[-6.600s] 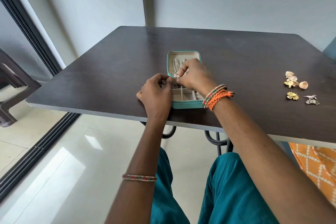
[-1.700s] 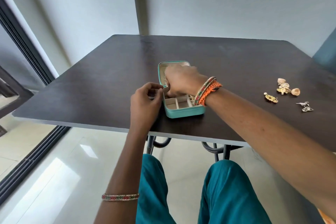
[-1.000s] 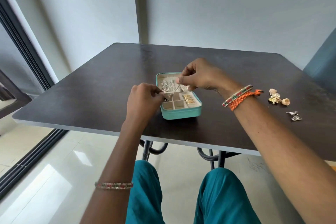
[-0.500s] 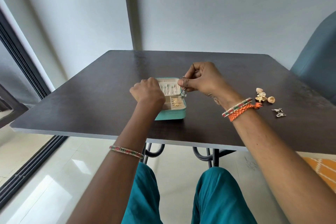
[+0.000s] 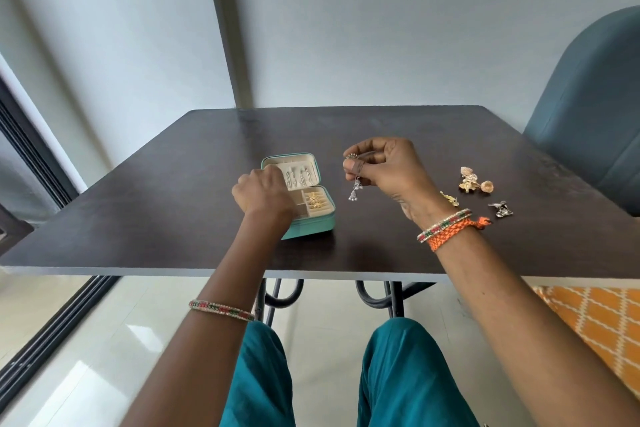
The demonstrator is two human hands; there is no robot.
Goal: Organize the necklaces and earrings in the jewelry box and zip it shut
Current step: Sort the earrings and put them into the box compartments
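**Silver earring dangling from the right hand beside the open jewelry box**

A dark wooden table (image 5: 180, 204) is filling the middle of the view, with pale grey walls (image 5: 381, 28) rising behind it and a blue-grey upholstered chair (image 5: 595, 121) standing at its far right corner. A glossy tiled floor (image 5: 86, 357) is showing under the near edge, and an orange patterned fabric (image 5: 595, 319) is lying low at the right.

The person is sitting with teal trousers (image 5: 398, 378) showing below the table edge. The left hand (image 5: 261, 196) is resting over the left side of the teal jewelry box (image 5: 311, 227), its fingers curled down onto the box; what they are gripping, if anything, I cannot tell. The box is lying open near the front middle of the table, its lid flat behind the base. Silver necklaces (image 5: 299, 177) are lying in the cream lid, and gold earrings (image 5: 316, 200) are sitting in a right-hand compartment of the base.

The right hand (image 5: 388, 170) is hovering above the table just right of the box, thumb and fingers pinching a silver drop earring (image 5: 355, 189) that is hanging free below them. An orange braided band (image 5: 450, 234) is circling that wrist.

Further right, loose gold earrings (image 5: 474, 180) and a small silver piece (image 5: 501, 209) are lying on the table, well apart from the box.
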